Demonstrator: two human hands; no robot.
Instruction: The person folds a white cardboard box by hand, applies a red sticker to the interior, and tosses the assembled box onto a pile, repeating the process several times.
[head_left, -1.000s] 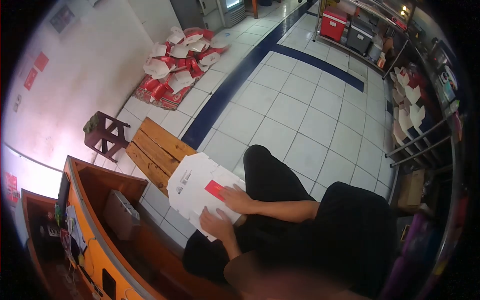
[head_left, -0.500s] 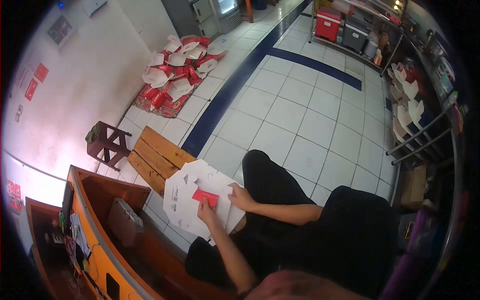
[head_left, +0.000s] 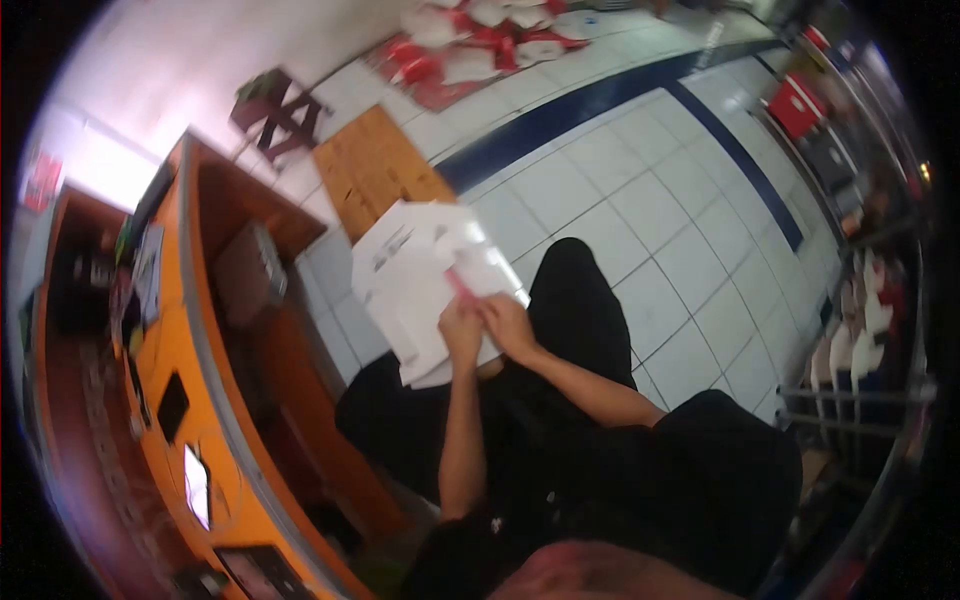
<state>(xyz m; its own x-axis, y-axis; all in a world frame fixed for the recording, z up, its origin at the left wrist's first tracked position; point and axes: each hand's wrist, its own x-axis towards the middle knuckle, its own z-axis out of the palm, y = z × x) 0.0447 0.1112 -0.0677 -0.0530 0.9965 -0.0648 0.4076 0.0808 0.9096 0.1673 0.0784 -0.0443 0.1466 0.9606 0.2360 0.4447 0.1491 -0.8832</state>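
Observation:
White flat cardboard sheets [head_left: 400,290] with printing and cut edges lie across my lap and the end of the bench. Above them, a small red card [head_left: 460,284] is tilted up, narrow and blurred from this angle. My left hand [head_left: 460,330] is closed on the card's lower end. Touching it, my right hand [head_left: 508,325] has its fingers pinched at the same end of the card. The hands partly hide the card's lower part.
A wooden bench [head_left: 380,165] extends beyond the sheets, with a brown stool [head_left: 275,115] behind it. An orange counter [head_left: 165,350] holding a phone [head_left: 197,485] stands left. Red and white boxes [head_left: 480,45] are piled on the far floor; metal shelving [head_left: 850,400] lines the right.
My right hand has left the sheet's edge and joined my left hand at the red card. The card has turned from flat to upright. The view has swung and tilted down.

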